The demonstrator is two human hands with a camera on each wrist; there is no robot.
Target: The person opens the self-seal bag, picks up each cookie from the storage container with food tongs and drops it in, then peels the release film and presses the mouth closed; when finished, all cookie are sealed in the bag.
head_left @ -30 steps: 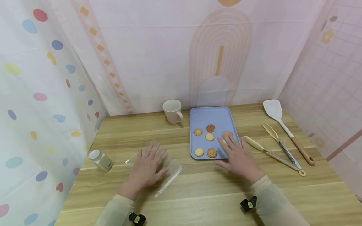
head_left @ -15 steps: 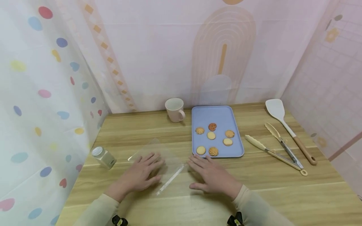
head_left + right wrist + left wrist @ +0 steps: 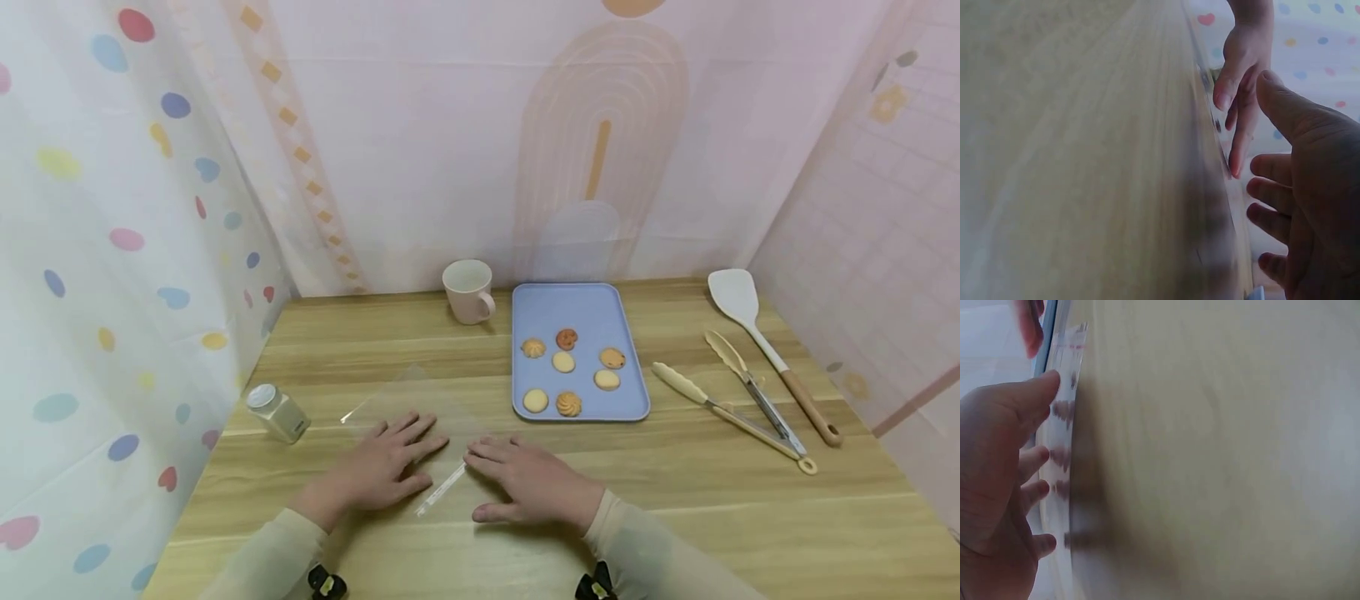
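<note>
A flat transparent plastic bag [image 3: 422,390] lies on the wooden tabletop, its shiny sealing strip [image 3: 442,487] running along the near right side. My left hand [image 3: 382,468] is over the bag with fingers spread; in the left wrist view the fingertips [image 3: 1041,489] sit at or just above the film. My right hand [image 3: 531,485] reaches over the bag's right corner with fingers extended, near the end of the strip. In the right wrist view its fingers [image 3: 1272,195] appear slightly above the surface. Neither hand grips anything.
Beyond my right hand, a blue tray [image 3: 566,304] bears several cookies [image 3: 568,404]. A pink mug [image 3: 468,293] stands at the back. Tongs [image 3: 738,400] and a white spatula [image 3: 735,296] with a wooden handle lie at right. A lidded jar [image 3: 279,414] is at left.
My right hand has come from over the tray's cookies leftward and nearer to the bag's right corner. The left hand has shifted slightly, staying over the bag.
</note>
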